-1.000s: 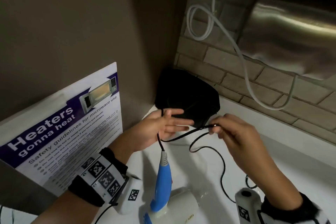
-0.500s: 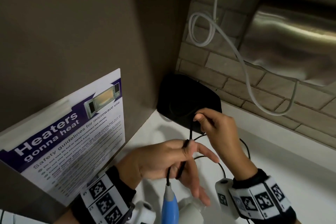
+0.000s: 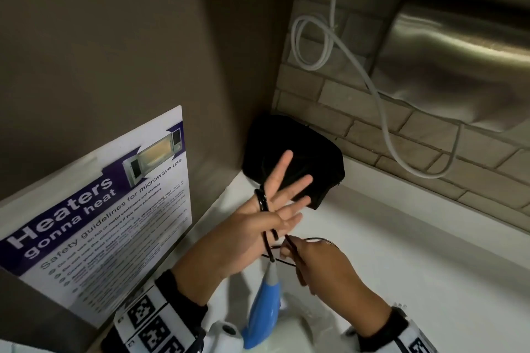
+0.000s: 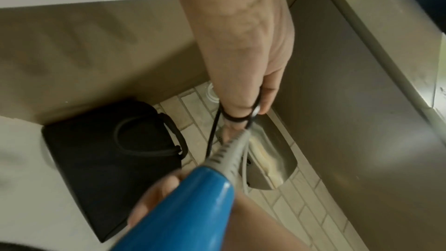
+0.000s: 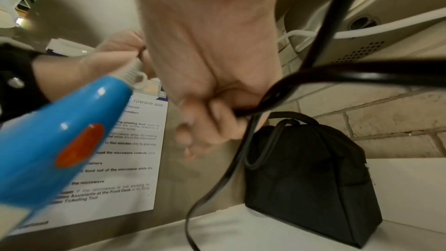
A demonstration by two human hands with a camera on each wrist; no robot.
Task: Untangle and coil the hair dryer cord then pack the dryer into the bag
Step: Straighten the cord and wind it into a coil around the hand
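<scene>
My left hand [image 3: 266,223] is raised in front of the black bag [image 3: 275,137], fingers straight and spread. The thin black cord [image 3: 261,200] is looped round this hand; the left wrist view shows the loop [image 4: 237,119] across the fingers. Just below, my right hand [image 3: 312,264] pinches the cord between thumb and curled fingers [image 5: 210,117]. The cord [image 5: 241,159] trails down to the counter. The hair dryer [image 3: 263,312], with a blue handle and white body, hangs or stands under the hands; its grey cord sleeve [image 4: 229,152] points at the left hand. The bag [image 5: 309,178] stands upright in the corner.
A microwave safety poster [image 3: 109,209] leans on the left wall. A steel hand dryer [image 3: 459,60] and a looped white cable [image 3: 315,46] hang on the brick wall. The white counter [image 3: 401,266] stretches to the right of the hands.
My left hand has lifted and spread its fingers over the bag. My right hand came down from beside the bag to below the left hand, drawing the cord round it.
</scene>
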